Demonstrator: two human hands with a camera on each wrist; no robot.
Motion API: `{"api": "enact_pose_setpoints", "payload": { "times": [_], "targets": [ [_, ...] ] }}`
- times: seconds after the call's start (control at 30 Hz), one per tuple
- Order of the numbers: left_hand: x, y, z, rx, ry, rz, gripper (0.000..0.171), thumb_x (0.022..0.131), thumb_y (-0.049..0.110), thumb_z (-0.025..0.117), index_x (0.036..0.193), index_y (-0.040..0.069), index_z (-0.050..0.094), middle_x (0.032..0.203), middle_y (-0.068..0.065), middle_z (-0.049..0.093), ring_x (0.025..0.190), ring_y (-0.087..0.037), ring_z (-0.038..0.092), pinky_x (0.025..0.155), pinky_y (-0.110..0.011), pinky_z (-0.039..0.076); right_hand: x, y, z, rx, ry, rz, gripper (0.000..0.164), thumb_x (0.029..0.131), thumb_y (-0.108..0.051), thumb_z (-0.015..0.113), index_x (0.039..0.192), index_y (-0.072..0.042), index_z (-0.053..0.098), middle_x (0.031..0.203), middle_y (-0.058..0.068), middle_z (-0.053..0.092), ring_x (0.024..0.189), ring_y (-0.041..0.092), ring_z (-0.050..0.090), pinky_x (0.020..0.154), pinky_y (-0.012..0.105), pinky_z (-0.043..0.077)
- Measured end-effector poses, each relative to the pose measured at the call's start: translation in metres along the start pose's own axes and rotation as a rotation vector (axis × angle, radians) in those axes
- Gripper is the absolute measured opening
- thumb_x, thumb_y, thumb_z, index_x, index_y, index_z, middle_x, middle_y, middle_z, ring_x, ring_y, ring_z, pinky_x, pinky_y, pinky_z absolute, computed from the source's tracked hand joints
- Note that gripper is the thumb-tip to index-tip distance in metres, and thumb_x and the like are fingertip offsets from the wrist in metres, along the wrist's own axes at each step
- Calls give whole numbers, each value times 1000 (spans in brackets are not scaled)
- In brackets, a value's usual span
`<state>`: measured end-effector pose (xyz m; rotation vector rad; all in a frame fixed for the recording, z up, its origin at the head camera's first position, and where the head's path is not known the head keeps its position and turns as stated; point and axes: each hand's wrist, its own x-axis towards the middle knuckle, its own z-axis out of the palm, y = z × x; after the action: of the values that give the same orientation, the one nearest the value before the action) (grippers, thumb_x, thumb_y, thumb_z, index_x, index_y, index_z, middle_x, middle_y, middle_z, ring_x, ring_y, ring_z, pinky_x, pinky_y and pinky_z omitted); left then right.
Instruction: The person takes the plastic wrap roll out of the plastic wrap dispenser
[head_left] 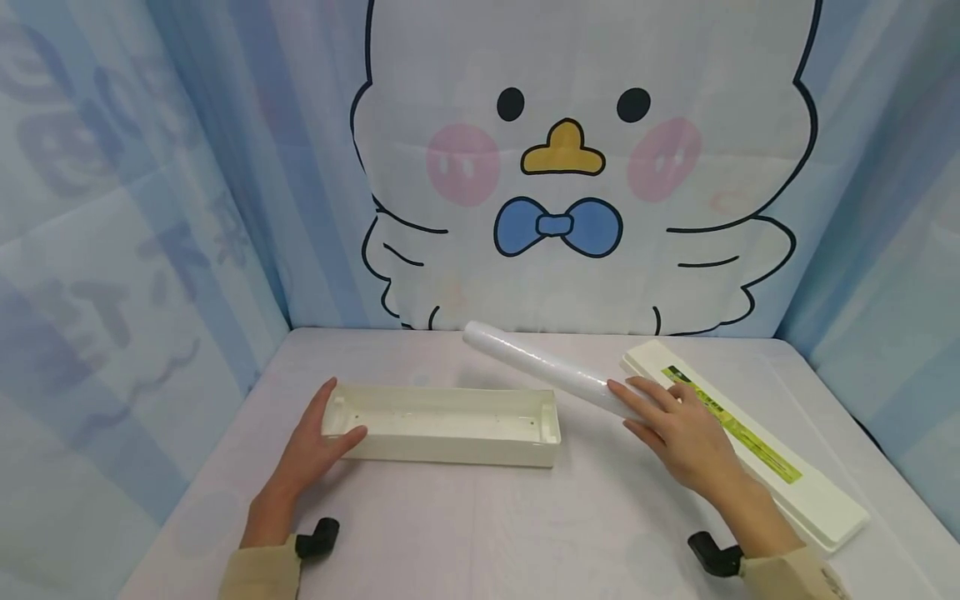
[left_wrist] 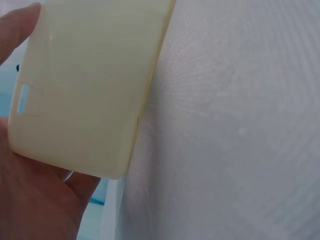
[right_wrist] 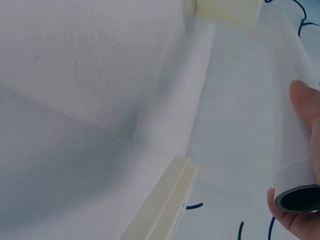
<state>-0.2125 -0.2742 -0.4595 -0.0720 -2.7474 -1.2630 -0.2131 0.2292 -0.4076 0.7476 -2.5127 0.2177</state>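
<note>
My left hand (head_left: 306,454) grips the left end of a long, cream plastic box (head_left: 457,450), thumb on the near side and fingers behind. The box lies open side up on the table, with nothing in its trough. In the left wrist view the end wall of the box (left_wrist: 90,105) shows a small slot. My right hand (head_left: 693,437) holds a white roll of plastic wrap (head_left: 540,362) near its right end. The roll slants up and leftward, past the box's far right corner. Its dark hollow core (right_wrist: 300,198) shows in the right wrist view.
A long cream lid (head_left: 821,504) with a yellow-green label (head_left: 757,446) lies slantwise on the right, partly behind my right hand and forearm. A white cloth covers the table (head_left: 480,533). Printed curtains (head_left: 315,167) stand at the back and both sides.
</note>
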Motion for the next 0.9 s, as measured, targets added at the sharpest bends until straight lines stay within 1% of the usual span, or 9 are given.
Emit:
{"api": "enact_pose_setpoints", "payload": {
  "times": [0.13, 0.27, 0.37, 0.53, 0.6, 0.73, 0.9],
  "targets": [
    [1, 0, 0, -4, -5, 3, 92, 84, 39, 67, 150, 12, 10, 153, -17, 13, 137, -38, 15, 103, -62, 16, -3, 4, -1, -11, 23, -4, 66, 78, -22, 72, 139, -30, 46, 128, 4, 52, 91, 30, 47, 67, 42, 44],
    [1, -1, 0, -6, -3, 9, 93, 83, 40, 68, 150, 13, 10, 153, -17, 14, 137, -38, 15, 103, -63, 16, -5, 8, -2, -28, 37, 3, 65, 78, -23, 72, 138, -30, 46, 127, 4, 53, 88, 30, 48, 64, 41, 44],
    [1, -1, 1, -11, -1, 3, 93, 82, 40, 68, 151, 14, 10, 153, -17, 14, 137, -38, 15, 103, -63, 16, -7, 9, -1, -35, 30, 16, 65, 79, -24, 72, 138, -31, 46, 127, 3, 53, 86, 29, 48, 61, 39, 43],
    [1, 1, 1, -16, -5, -27, 93, 83, 40, 68, 151, 16, 9, 152, -17, 14, 137, -39, 14, 102, -65, 14, -15, 12, -3, -42, 17, 53, 66, 79, -23, 72, 139, -31, 45, 128, 6, 52, 84, 28, 47, 60, 38, 41],
    [1, 1, 1, -13, -7, -28, 93, 83, 39, 68, 151, 15, 9, 152, -18, 14, 137, -39, 14, 102, -65, 14, -18, 13, -3, -44, 15, 68, 66, 79, -23, 72, 139, -31, 45, 128, 7, 52, 85, 29, 47, 61, 39, 42],
    [1, 1, 1, -8, -3, -12, 92, 84, 39, 67, 151, 15, 9, 152, -18, 14, 137, -39, 14, 102, -64, 15, -23, 15, -5, -67, 4, 77, 69, 79, -22, 73, 140, -31, 42, 127, 6, 52, 83, 29, 46, 58, 36, 41],
    [0, 1, 1, 4, 1, -25, 92, 84, 40, 67, 151, 16, 8, 153, -17, 13, 137, -39, 14, 103, -64, 15, -29, 17, -4, -77, -8, 71, 69, 78, -20, 73, 140, -29, 43, 126, 4, 52, 78, 27, 44, 55, 32, 38]
  ]
}}
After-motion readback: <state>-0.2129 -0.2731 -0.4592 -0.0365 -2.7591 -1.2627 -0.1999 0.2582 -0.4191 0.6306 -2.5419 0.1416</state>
